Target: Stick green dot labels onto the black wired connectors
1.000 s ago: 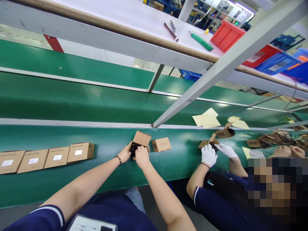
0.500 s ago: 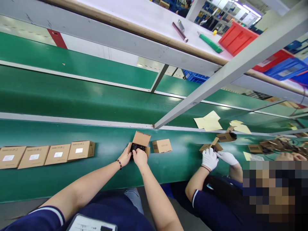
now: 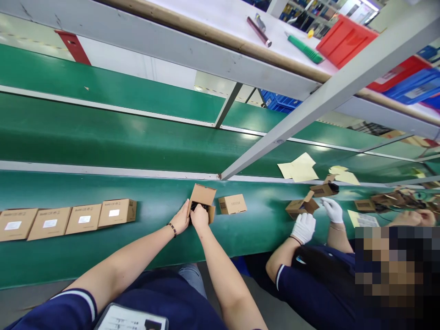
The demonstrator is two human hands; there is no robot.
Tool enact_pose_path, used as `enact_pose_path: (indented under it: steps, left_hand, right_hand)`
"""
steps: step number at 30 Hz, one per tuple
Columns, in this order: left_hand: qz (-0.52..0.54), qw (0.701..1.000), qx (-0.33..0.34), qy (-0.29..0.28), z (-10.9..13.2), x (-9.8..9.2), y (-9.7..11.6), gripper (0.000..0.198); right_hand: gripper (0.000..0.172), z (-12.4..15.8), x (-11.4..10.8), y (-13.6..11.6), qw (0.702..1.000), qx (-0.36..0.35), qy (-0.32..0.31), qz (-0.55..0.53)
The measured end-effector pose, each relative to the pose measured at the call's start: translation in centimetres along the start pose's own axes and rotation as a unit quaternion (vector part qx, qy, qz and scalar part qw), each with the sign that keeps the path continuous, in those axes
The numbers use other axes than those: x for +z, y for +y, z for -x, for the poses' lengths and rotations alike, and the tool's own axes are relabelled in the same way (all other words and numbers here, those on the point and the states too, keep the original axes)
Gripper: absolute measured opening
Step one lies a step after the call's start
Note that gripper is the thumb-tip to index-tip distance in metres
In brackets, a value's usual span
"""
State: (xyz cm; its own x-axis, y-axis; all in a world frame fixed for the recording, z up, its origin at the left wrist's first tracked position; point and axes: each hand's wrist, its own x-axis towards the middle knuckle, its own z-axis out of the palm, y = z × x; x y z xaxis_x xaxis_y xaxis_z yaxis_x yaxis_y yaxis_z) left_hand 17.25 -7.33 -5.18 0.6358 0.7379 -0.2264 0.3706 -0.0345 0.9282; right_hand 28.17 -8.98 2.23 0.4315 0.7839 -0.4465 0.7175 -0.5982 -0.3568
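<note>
An open cardboard box (image 3: 203, 194) stands on the green bench in front of me, its lid flap raised at the back. My left hand (image 3: 180, 220) grips the box's left side. Into the opening reaches my right hand (image 3: 200, 217), its fingers curled against the black contents (image 3: 195, 205); the fingertips are hidden, so what they pinch cannot be made out. A closed cardboard box (image 3: 233, 204) sits just right of the open one, apart from it.
Several closed, labelled boxes (image 3: 82, 219) form a row at the left. To my right a co-worker's white-gloved hands (image 3: 304, 228) are near another open box (image 3: 298, 208). A slanted metal post (image 3: 275, 142) rises behind the bench. Yellow sheets (image 3: 302, 168) lie beyond.
My right hand has sunk a little deeper into the open box. The co-worker's gloved hands have moved apart, one going toward the back. My view has shifted slightly.
</note>
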Motion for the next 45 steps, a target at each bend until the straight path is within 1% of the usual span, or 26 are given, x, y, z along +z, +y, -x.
enact_pose_path:
  steps: [2,4,6,7,10,11,12,14,15,16,17,19,20,22,24,26,27,28,30,31,32,33,36,40,42,45]
  left_hand:
    - [-0.002,1.000,0.004,0.002,0.1,-0.4,0.2,0.071]
    - [0.025,1.000,0.007,-0.007,0.2,-0.9,0.4,0.068]
    - [0.069,0.997,0.001,-0.018,0.1,-1.2,0.5,0.061]
    - [0.088,0.996,-0.007,-0.020,-0.1,-1.2,0.5,0.059]
    - [0.091,0.995,-0.024,-0.014,-0.7,-0.7,0.3,0.062]
    - [0.085,0.996,-0.027,-0.011,-0.9,-0.5,0.2,0.067]
    - [0.077,0.996,-0.030,-0.010,-1.1,-0.3,0.1,0.073]
    - [0.064,0.997,-0.035,-0.008,-1.3,0.1,0.0,0.080]
    - [0.058,0.998,-0.037,-0.007,-1.4,0.1,0.1,0.080]
    - [0.055,0.998,-0.039,-0.006,-1.4,0.1,0.2,0.079]
    - [0.051,0.998,-0.038,-0.005,-1.5,0.1,0.3,0.078]
    - [0.037,0.999,-0.021,-0.001,-1.5,-0.2,0.6,0.075]
    - [0.024,1.000,0.000,0.008,-1.5,-0.4,0.8,0.073]
    - [-0.017,0.997,0.071,0.031,-1.4,-0.8,0.9,0.062]
    - [-0.070,0.984,0.158,0.048,-1.2,-1.4,1.0,0.045]
    - [-0.130,0.965,0.225,0.033,-0.8,-2.1,1.0,0.036]
    - [-0.164,0.955,0.245,0.011,-0.6,-2.6,1.1,0.040]
    - [-0.195,0.946,0.257,-0.015,-0.5,-3.0,1.1,0.052]
    - [-0.246,0.930,0.263,-0.076,-0.3,-3.9,1.4,0.082]
    - [-0.262,0.924,0.260,-0.098,-0.3,-4.3,1.6,0.089]
    - [-0.271,0.922,0.254,-0.112,-0.3,-4.5,1.8,0.088]
    - [-0.275,0.921,0.246,-0.120,-0.4,-4.7,1.9,0.081]
    - [-0.281,0.924,0.222,-0.130,-0.8,-4.9,2.1,0.063]
    - [-0.284,0.926,0.207,-0.137,-1.1,-4.8,2.3,0.058]
    - [-0.293,0.922,0.210,-0.142,-1.0,-4.8,2.6,0.061]
    - [-0.320,0.907,0.229,-0.153,-0.8,-4.8,3.3,0.078]
  right_hand:
    - [0.025,1.5,-0.2,1.6,0.996,-0.007,0.054,-0.072]
    - [0.034,2.6,-0.7,3.9,0.982,-0.005,0.115,-0.148]
    - [0.043,2.9,-1.0,6.3,0.963,0.015,0.160,-0.216]
    - [0.045,2.7,-1.0,7.3,0.953,0.023,0.170,-0.249]
    - [0.049,1.4,-0.6,9.3,0.927,0.027,0.159,-0.340]
    - [0.052,1.0,-0.4,9.7,0.907,0.029,0.148,-0.393]
    - [0.055,0.7,-0.2,10.0,0.876,0.034,0.133,-0.462]
    - [0.059,0.4,0.2,10.3,0.799,0.043,0.082,-0.594]
    - [0.060,0.5,0.4,10.3,0.772,0.040,0.052,-0.633]
    - [0.060,0.6,0.7,10.2,0.766,0.028,0.023,-0.642]
    - [0.060,0.7,1.0,10.1,0.785,0.008,0.001,-0.620]
    - [0.066,0.9,1.6,9.6,0.840,-0.041,-0.014,-0.542]
    - [0.070,0.8,1.8,9.3,0.864,-0.065,-0.002,-0.500]
    - [0.077,0.6,2.2,9.1,0.899,-0.109,0.050,-0.420]
    - [0.071,0.3,2.1,9.2,0.920,-0.166,0.120,-0.335]
    - [0.059,0.3,1.6,9.8,0.926,-0.249,0.165,-0.232]
    - [0.055,0.4,1.2,10.1,0.924,-0.292,0.171,-0.175]
    - [0.056,0.6,0.8,10.5,0.922,-0.329,0.167,-0.120]
    - [0.071,1.0,-0.1,10.9,0.919,-0.371,0.132,-0.029]
    - [0.079,1.2,-0.6,11.1,0.919,-0.377,0.114,0.004]
    - [0.081,1.4,-0.9,11.1,0.920,-0.378,0.102,0.030]
    - [0.078,1.4,-1.2,11.1,0.919,-0.379,0.096,0.049]
    - [0.056,1.2,-1.4,11.0,0.911,-0.390,0.108,0.078]
    - [0.046,0.8,-1.3,11.0,0.899,-0.410,0.124,0.091]
    - [0.048,0.9,-1.4,10.9,0.898,-0.410,0.123,0.101]
    - [0.055,1.1,-1.7,10.7,0.899,-0.408,0.111,0.115]
